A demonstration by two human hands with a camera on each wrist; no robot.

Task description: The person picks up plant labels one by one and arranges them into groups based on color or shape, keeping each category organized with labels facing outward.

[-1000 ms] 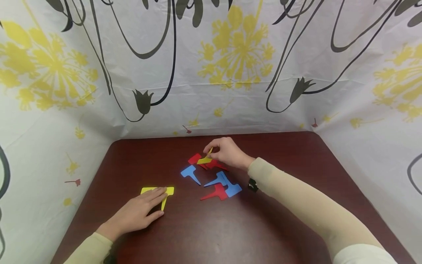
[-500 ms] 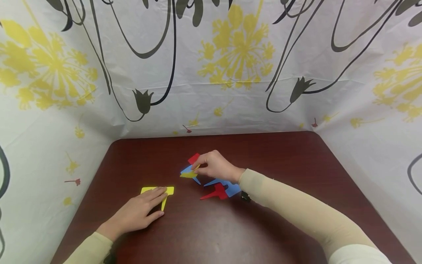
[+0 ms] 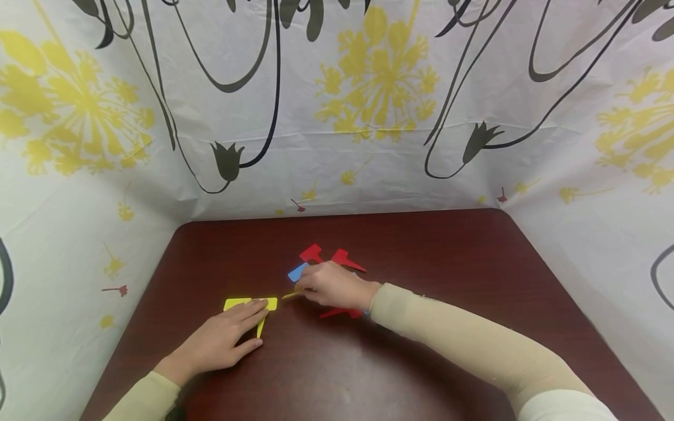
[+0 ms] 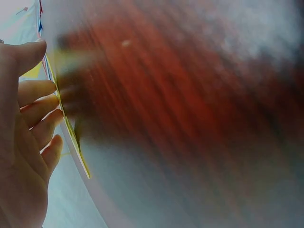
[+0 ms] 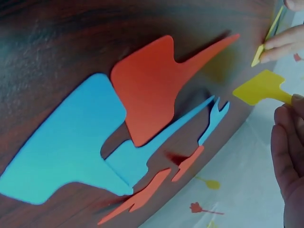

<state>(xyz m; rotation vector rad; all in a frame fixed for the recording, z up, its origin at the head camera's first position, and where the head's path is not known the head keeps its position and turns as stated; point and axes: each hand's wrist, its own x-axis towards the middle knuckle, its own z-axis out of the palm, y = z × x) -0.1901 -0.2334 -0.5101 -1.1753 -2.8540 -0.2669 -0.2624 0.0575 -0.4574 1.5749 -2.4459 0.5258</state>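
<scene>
My left hand (image 3: 223, 339) lies with extended fingers on two yellow T-shaped plant labels (image 3: 271, 304) at the left of the table. Seen edge-on in the left wrist view, a thin yellow strip (image 4: 71, 130) runs along the fingertips. My right hand (image 3: 334, 286) pinches another yellow plant label by its stem; its broad head (image 5: 260, 88) points toward the left hand. Below and around the right hand lie red plant labels (image 5: 147, 90) and blue plant labels (image 5: 66, 137), some overlapping. In the head view the right hand and wrist hide several of them.
The dark reddish-brown table (image 3: 421, 245) has rounded far corners. A white patterned cloth (image 3: 337, 175) hangs behind it and along both sides. Two red labels (image 3: 347, 259) lie beyond the right hand, with a blue label (image 3: 298, 272) at its left.
My right hand has carried the pinched yellow label from the far red labels toward the left and nearer, close to the left hand. The left hand has stayed on its yellow labels.
</scene>
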